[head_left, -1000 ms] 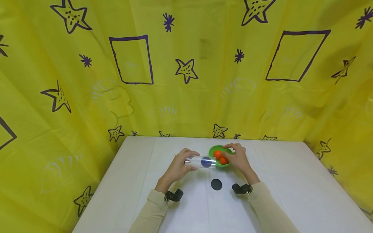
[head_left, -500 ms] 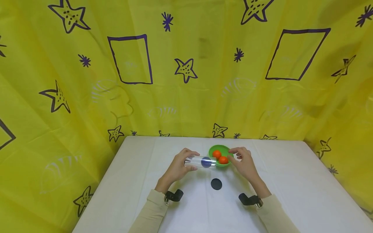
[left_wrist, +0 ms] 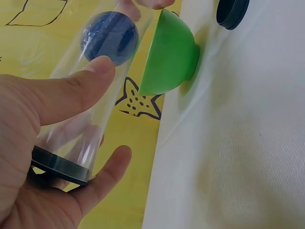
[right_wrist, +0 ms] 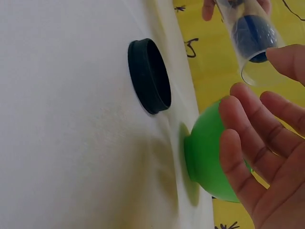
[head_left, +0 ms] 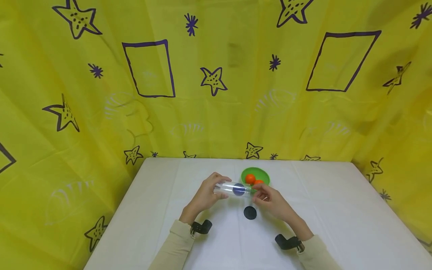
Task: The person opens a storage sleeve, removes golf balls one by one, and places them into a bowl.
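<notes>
A clear tube [head_left: 227, 188] lies almost level in my left hand [head_left: 206, 193], whose thumb and fingers grip it. A black cap [left_wrist: 59, 166] closes the tube's left end. Inside, toward the uncapped end, sits a dark blue ball [right_wrist: 254, 36]. My right hand [head_left: 271, 200] is at that uncapped end, its fingers loosely bent and spread around the mouth [right_wrist: 257, 74]. Its thumb overlaps the rim in the right wrist view; whether it touches, I cannot tell. Just behind stands a green bowl [head_left: 263, 174] with two orange balls [head_left: 250, 179] visible in it.
A loose black cap [head_left: 250, 212] lies on the white tabletop [head_left: 162, 225], in front of the tube. Yellow curtains [head_left: 189, 138] printed with stars hang behind the table and at both sides.
My right hand first drew back from the bowl to the right, then came left and nearer, up to the tube's mouth. The left hand and tube have hardly moved.
</notes>
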`<action>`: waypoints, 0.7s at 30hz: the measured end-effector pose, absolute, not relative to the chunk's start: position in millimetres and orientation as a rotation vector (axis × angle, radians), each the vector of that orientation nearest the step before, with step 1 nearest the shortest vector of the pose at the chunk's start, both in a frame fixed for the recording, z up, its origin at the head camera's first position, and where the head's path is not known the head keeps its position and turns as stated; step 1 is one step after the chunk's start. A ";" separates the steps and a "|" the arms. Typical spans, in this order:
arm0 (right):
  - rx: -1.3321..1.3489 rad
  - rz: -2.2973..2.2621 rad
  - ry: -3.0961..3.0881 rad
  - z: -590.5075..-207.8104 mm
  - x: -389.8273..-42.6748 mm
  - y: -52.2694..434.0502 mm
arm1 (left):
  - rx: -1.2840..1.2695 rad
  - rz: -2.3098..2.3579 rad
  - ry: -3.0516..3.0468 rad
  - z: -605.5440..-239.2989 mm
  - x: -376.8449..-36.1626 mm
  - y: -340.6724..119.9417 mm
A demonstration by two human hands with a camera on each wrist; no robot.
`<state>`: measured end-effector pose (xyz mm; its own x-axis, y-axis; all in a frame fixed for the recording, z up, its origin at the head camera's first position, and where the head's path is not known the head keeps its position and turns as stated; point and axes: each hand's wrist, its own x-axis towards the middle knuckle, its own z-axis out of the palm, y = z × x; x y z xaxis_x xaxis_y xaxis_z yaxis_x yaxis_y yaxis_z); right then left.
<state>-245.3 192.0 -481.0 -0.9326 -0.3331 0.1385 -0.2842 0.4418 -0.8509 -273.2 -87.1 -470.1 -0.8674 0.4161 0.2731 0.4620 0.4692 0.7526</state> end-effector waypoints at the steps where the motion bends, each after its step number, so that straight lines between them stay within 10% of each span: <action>1: -0.569 -1.536 2.617 -482.3 -245.1 191.3 | -0.794 -1.375 -2.649 -470.2 -273.2 -86.9; 21: -0.594 -1.518 2.554 -488.0 -245.4 187.3 | -0.823 -1.349 -2.674 -470.6 -272.6 -86.5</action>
